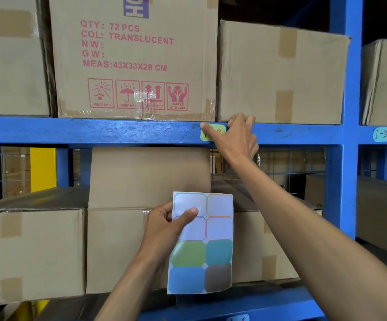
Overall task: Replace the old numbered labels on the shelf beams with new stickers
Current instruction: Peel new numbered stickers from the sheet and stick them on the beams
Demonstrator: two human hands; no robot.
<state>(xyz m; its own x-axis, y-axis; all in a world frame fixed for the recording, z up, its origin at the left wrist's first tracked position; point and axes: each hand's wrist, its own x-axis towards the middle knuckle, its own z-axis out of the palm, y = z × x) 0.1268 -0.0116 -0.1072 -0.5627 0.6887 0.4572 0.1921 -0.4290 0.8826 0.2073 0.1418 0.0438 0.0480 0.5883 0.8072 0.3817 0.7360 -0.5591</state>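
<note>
A green numbered label (220, 130) is stuck on the blue shelf beam (95, 130). My right hand (236, 137) lies over it, thumb stretched to its upper left corner, fingers curled on the beam's top edge; part of the red writing is hidden. Lower down, my left hand (167, 225) pinches a sticker sheet (211, 246) by its left edge, thumb on the front. The sheet's upper cells look blank and white; below them are green, teal, blue and grey stickers. A teal label reading "1-3" (382, 134) sits on the beam to the right.
Cardboard boxes fill the shelves: a printed carton (137, 56) and a plain box (280, 72) above the beam, more boxes (32, 251) below. A blue upright post (347, 112) stands at the right. Another label (238, 318) peeks in at the bottom edge.
</note>
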